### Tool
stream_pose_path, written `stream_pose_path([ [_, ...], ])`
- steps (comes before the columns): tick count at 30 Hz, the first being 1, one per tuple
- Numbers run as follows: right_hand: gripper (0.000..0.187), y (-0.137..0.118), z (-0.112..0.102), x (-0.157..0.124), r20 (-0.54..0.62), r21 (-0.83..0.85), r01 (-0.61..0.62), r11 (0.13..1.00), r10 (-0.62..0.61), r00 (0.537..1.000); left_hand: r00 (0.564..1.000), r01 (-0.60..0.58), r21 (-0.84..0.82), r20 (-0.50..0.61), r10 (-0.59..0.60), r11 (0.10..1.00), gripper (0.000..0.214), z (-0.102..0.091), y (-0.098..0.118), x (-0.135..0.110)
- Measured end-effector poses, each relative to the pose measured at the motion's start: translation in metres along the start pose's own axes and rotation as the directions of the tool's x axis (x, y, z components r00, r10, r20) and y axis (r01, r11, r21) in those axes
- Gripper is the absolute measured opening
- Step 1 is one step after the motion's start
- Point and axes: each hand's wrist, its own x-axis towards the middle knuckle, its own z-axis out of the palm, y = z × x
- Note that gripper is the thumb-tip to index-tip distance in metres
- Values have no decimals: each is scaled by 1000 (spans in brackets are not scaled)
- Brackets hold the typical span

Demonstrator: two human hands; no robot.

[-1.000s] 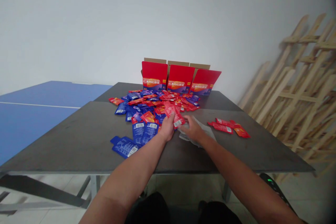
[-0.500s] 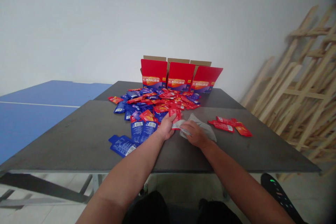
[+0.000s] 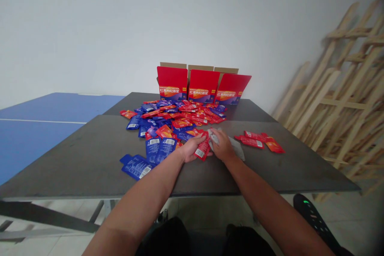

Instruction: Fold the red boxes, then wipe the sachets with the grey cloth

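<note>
My left hand [image 3: 192, 149] is closed on a red pouch [image 3: 203, 149], its white barcode label facing up near the lower end. A grey cloth [image 3: 237, 148] is bunched in my right hand [image 3: 221, 144], pressed against the upper right edge of that pouch; part of the cloth trails onto the table. Just beyond my left hand lies a heap of red and blue pouches [image 3: 171, 118]. Several blue pouches [image 3: 138, 167] lie nearer me on the left. To the right of the cloth rests a small group of red pouches [image 3: 253, 142].
Three open red cartons [image 3: 202, 84] stand side by side behind the heap. They sit on the dark table [image 3: 99, 156]. A blue table [image 3: 60, 128] adjoins on the left. Wooden frames [image 3: 345, 100] lean at the right, and a black object with a green light [image 3: 315, 218] is below the table edge.
The pouch has tilted, its barcode end swinging toward me. My right hand has moved the cloth up along the pouch's right edge. The whole view has shifted slightly.
</note>
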Motion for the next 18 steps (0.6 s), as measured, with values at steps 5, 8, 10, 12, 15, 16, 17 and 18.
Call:
stream_pose_path([
  [5, 31, 4, -1, 3, -73, 6, -217, 976, 217, 973, 998, 56, 20, 42, -56, 998, 33, -4, 2, 0],
  [8, 31, 2, -7, 5, -153, -10, -348, 937, 343, 927, 997, 61, -29, 44, -60, 998, 34, -5, 5, 1],
  [10, 30, -2, -10, 3, -194, -25, -356, 934, 345, 918, 999, 48, -87, -2, -49, 995, 32, -5, 7, 2],
  [12, 27, -9, -12, 0, -176, -25, -212, 977, 204, 963, 998, 32, -147, -53, -40, 989, 31, -5, 11, 3],
  [15, 29, -23, -9, -5, -28, 42, 179, 983, -178, 984, 997, 43, -221, -59, -57, 974, 42, -6, 15, 3],
  [16, 33, -27, -7, -6, 32, 72, 289, 955, -291, 956, 996, 60, -229, -48, -72, 972, 47, -7, 17, 3],
  [17, 37, -30, -5, -7, 84, 95, 371, 924, -379, 922, 995, 78, -226, -40, -89, 971, 52, -8, 18, 3],
  [18, 41, -33, -2, -7, 121, 108, 429, 897, -440, 890, 994, 92, -217, -39, -103, 972, 55, -9, 18, 3],
])
